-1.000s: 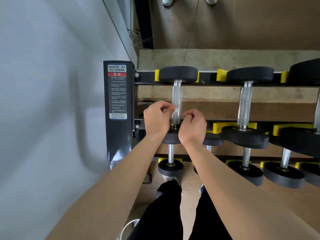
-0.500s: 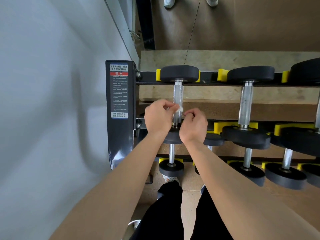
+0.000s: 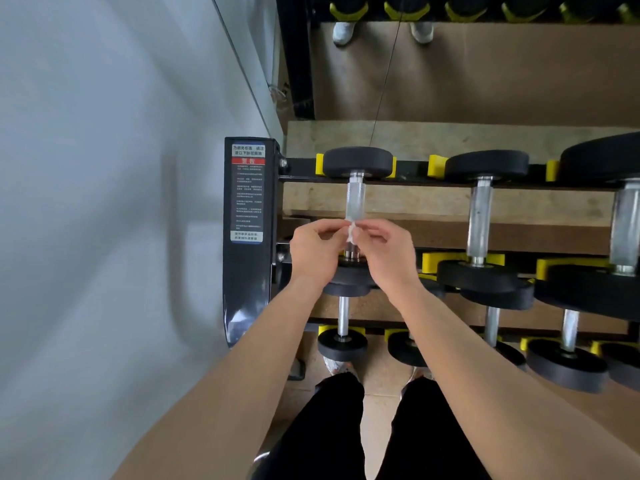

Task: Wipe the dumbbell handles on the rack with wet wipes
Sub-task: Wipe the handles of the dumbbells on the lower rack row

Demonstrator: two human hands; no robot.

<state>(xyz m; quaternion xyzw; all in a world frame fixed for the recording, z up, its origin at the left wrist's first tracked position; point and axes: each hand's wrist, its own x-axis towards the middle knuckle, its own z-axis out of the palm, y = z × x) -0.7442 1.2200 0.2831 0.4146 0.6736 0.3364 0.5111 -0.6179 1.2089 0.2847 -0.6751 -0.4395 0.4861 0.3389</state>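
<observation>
Left of the leftmost dumbbell's knurled steel handle [image 3: 355,199], your left hand [image 3: 317,251] pinches a small crumpled white wet wipe [image 3: 352,233]. Right of it, your right hand [image 3: 386,254] pinches the same wipe, which sits over that handle's near end.

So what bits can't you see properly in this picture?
Head view:
- The wet wipe: mostly hidden by the left hand and right hand pinching it.
- The near end of the dumbbell handle: behind both hands.
- The warning label: its small print is too tiny to read.
- The rightmost dumbbell: cut off by the right edge.
</observation>
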